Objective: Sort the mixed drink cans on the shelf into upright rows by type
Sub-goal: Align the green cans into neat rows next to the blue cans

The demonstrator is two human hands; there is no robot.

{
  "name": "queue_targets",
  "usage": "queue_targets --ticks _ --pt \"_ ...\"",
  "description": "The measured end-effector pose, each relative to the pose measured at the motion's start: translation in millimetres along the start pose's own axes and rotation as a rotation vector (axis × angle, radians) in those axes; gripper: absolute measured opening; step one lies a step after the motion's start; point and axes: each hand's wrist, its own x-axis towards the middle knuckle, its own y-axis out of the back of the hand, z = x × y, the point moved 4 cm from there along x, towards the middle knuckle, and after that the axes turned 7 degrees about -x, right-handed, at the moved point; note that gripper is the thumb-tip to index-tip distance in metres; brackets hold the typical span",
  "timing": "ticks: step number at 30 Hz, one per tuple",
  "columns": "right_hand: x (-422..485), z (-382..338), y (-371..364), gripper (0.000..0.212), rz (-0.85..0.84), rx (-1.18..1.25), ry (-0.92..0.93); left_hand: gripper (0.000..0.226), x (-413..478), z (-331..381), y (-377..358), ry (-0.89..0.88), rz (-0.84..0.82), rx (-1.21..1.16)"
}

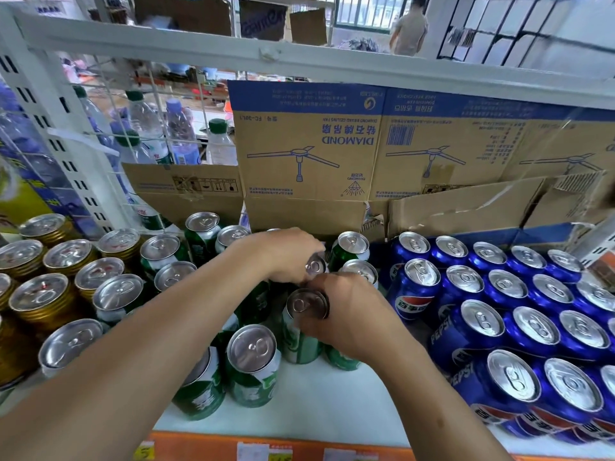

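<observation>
White shelf (332, 404) before the cardboard box (309, 161) carries silver-topped green cans (256, 384), upright, long axes vertical. The right hand (349, 314) has its grip clamped on one green can (301, 341); the left hand (286, 254) clasps a second can (315, 265) nearer the box.

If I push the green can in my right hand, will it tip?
The green can in the right hand is tall and narrow, so likely tippy if pushed high. Closed tab suggests full, fairly heavy. Smooth white shelf: probably slides easily.
</observation>
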Motion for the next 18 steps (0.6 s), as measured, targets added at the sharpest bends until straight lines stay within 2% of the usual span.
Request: queue_targets --ticks 4,8,18 --pt "-7 13 9 0.030 0.077 0.071 -0.074 0.016 14 -3 7 0.003 0.039 -0.029" --pt "-12 22 19 0.025 0.166 0.121 -0.096 0.030 23 -6 17 0.021 0.073 -0.063" --pt "-8 32 15 0.024 0.202 0.143 -0.116 0.037 45 -26 22 0.049 0.171 -0.168"
